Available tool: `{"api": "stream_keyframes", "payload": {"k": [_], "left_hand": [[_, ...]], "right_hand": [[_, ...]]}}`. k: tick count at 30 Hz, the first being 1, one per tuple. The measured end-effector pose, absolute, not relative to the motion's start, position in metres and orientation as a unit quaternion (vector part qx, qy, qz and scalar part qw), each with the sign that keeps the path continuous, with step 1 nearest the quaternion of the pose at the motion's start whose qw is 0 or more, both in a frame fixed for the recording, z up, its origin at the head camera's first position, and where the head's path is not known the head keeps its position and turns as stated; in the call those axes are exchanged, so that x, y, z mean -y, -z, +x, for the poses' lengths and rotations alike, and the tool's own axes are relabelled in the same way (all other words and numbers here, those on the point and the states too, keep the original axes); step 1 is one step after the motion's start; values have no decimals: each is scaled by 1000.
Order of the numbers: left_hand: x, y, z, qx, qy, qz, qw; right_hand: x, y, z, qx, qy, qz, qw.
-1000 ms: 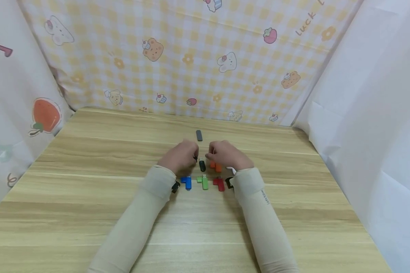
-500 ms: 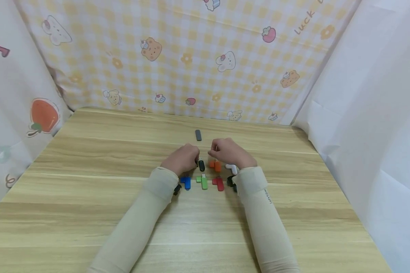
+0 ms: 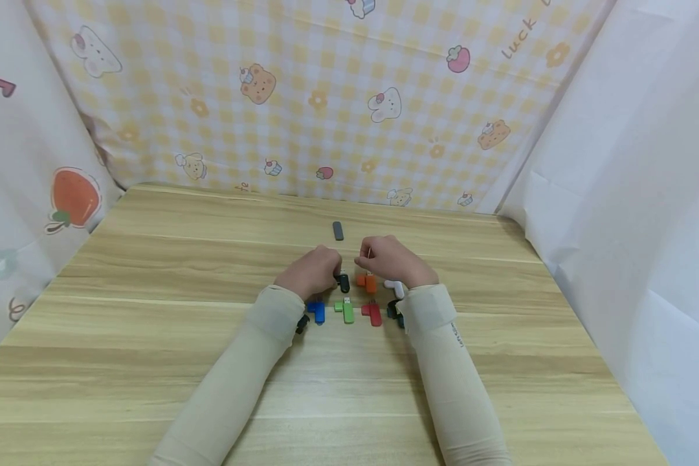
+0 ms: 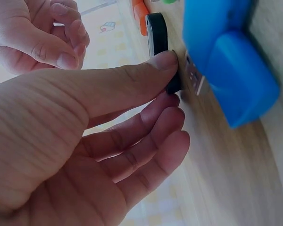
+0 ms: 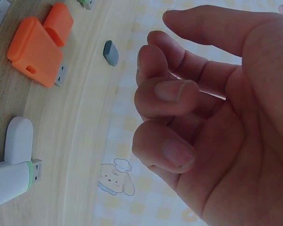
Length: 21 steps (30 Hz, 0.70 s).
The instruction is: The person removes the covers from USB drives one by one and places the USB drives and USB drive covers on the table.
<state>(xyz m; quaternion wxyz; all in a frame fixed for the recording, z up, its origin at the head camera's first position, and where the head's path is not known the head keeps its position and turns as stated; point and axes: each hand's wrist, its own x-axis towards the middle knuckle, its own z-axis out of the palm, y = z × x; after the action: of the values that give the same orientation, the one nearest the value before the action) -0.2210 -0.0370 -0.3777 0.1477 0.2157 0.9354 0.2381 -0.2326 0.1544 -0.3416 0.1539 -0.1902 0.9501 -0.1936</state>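
Note:
My left hand (image 3: pixel 311 270) pinches a small black cap (image 4: pixel 174 86) between thumb and forefinger, low over the table. Right beside that cap lies a black USB stick (image 3: pixel 344 283); my thumb hides whether the two touch. Loosely curled and holding nothing, my right hand (image 3: pixel 391 260) hovers behind an orange USB stick (image 3: pixel 371 283), whose orange cap (image 5: pixel 59 24) lies at its side. A white USB stick (image 5: pixel 9 182) with its white cap (image 5: pixel 20 140) is near the right wrist.
Nearer the person, a row holds blue (image 3: pixel 320 312), green (image 3: pixel 348 312) and red (image 3: pixel 375 315) USB sticks with caps beside them. Dark pieces (image 3: pixel 302 324) lie partly under the left sleeve, others under the right. A grey oblong piece (image 3: pixel 338 231) lies farther back, before the checked curtain (image 3: pixel 320 129).
The left hand has shifted slightly right and nearer, bringing the black cap up beside the black USB stick. The right hand moved a little right, then stayed still.

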Motion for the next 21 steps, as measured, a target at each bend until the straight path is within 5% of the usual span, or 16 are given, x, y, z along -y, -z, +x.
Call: {"api": "stream_keyframes", "payload": {"k": [21], "left_hand": [[40,376,-222,-934,-236,228,139]], "right_hand": [[-157,342,-233,-950,192,-190,156]]}}
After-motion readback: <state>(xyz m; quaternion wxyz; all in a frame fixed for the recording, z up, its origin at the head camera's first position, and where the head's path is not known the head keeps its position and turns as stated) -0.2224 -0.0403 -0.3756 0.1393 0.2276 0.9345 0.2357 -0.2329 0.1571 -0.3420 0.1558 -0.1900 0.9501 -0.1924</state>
